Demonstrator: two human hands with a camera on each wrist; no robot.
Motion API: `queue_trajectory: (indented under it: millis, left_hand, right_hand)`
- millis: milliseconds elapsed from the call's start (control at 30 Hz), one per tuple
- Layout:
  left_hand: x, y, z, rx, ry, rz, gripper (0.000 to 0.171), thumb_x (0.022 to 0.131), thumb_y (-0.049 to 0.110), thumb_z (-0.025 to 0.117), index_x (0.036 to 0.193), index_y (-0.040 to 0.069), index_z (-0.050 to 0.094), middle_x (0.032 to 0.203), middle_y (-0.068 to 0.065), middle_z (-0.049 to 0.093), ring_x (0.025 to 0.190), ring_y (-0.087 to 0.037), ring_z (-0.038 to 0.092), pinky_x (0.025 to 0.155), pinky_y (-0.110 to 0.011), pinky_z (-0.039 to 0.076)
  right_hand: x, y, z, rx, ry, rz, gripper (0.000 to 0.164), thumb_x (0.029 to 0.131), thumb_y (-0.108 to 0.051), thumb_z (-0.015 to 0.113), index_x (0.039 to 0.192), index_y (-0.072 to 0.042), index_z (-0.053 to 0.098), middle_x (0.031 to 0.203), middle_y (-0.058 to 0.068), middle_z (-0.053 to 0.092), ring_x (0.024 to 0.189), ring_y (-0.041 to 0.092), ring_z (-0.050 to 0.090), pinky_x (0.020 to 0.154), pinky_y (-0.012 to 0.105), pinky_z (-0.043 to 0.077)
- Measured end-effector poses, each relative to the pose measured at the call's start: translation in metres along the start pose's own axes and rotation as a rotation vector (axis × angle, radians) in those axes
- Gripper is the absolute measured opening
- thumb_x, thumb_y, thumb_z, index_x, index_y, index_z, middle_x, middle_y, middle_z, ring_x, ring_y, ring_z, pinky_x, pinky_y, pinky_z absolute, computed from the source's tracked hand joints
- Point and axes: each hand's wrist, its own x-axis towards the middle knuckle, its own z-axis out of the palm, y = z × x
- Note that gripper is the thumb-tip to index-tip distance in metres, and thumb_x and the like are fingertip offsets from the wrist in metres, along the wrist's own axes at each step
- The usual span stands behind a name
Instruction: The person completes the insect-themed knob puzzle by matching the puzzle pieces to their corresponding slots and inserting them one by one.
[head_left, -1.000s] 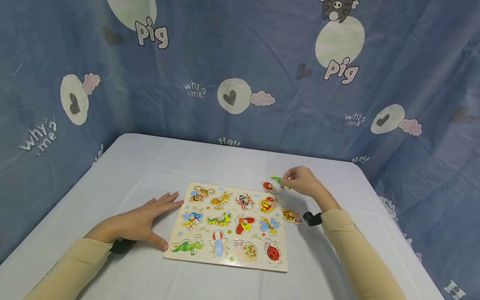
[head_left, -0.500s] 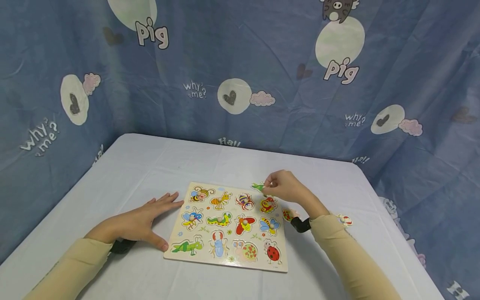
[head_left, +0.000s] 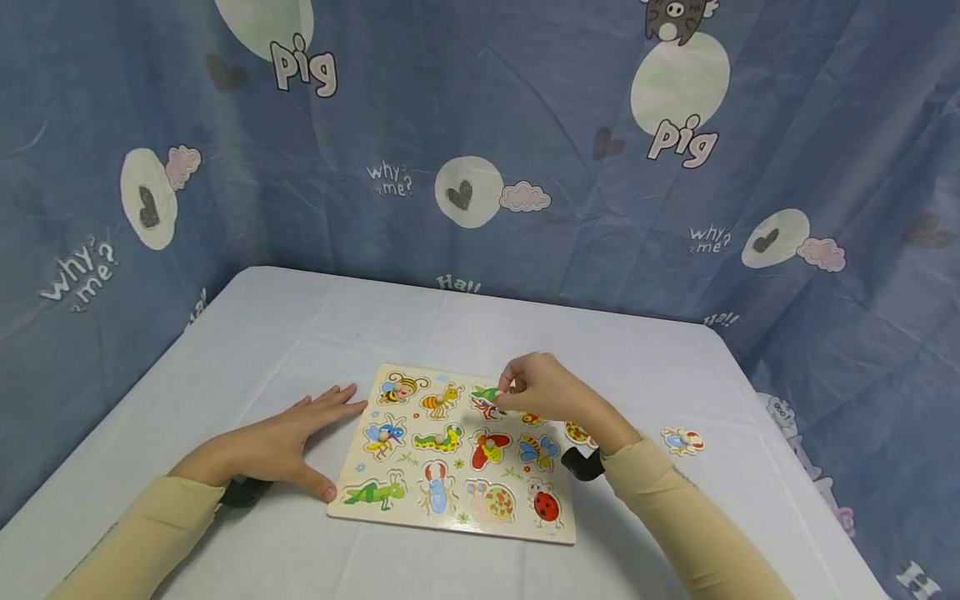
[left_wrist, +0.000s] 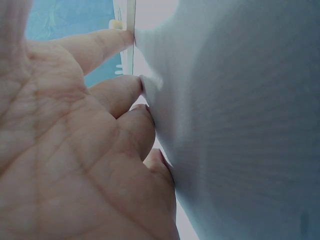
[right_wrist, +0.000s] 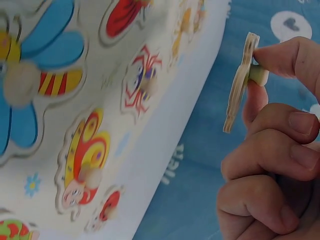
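My right hand (head_left: pixel 546 387) pinches a green grasshopper puzzle piece (head_left: pixel 484 392) by its knob, over the back row of the wooden puzzle board (head_left: pixel 522 502). In the right wrist view the piece (right_wrist: pixel 239 85) is seen edge-on, thumb and finger at its knob, other fingers curled. My left hand (head_left: pixel 288 442) lies spread at the board's left edge, with the thumb at the near left corner. Knobbed insect pieces fill the back and middle rows. The front row shows printed grasshopper, beetle, snail and ladybug pictures without knobs.
On the white-covered table (head_left: pixel 300 325), a snail piece (head_left: pixel 578 433) lies by the board's right edge, partly hidden by the right wrist. A beetle piece (head_left: pixel 682 441) lies farther right. The right wrist view shows a ladybug piece (right_wrist: pixel 109 207) beside the board. A blue curtain (head_left: pixel 337 225) hangs behind.
My right hand has carried the grasshopper piece leftward and nearer, from behind the board's right corner to over the back row. The beetle piece has come into view. My left hand stays put.
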Motion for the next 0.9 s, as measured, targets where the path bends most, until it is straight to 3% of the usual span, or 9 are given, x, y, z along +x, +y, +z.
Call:
queue_trajectory:
  millis: [567, 800, 900]
  left_hand:
    - [0.001, 0.0, 0.001, 0.012, 0.004, -0.015, 0.125, 0.066, 0.054, 0.099, 0.167, 0.014, 0.039, 0.18, -0.024, 0.014, 0.165, -0.054, 0.005, 0.128, -0.08, 0.004]
    - [0.001, 0.001, 0.001, 0.017, 0.004, -0.017, 0.124, 0.065, 0.053, 0.099, 0.167, 0.015, 0.039, 0.18, -0.023, 0.014, 0.165, -0.054, 0.006, 0.128, -0.079, 0.004]
    - [0.001, 0.0, 0.001, 0.016, 0.004, -0.017, 0.124, 0.066, 0.053, 0.099, 0.167, 0.015, 0.039, 0.18, -0.023, 0.014, 0.165, -0.054, 0.006, 0.128, -0.079, 0.004]
  right_hand:
    - [-0.002, -0.017, 0.022, 0.016, -0.071, -0.069, 0.007, 0.093, -0.017, 0.076, 0.089, -0.013, 0.072, 0.062, -0.007, 0.055, 0.055, 0.006, 0.042, 0.055, 0.019, 0.036]
    - [0.0, -0.021, 0.033, 0.067, -0.121, -0.063, 0.006, 0.094, -0.015, 0.075, 0.09, -0.013, 0.072, 0.064, -0.001, 0.066, 0.052, 0.008, 0.05, 0.053, 0.021, 0.041]
    - [0.002, -0.024, 0.038, 0.054, -0.13, -0.075, 0.004, 0.092, -0.014, 0.076, 0.089, -0.014, 0.072, 0.061, -0.005, 0.06, 0.053, 0.006, 0.044, 0.053, 0.02, 0.038]
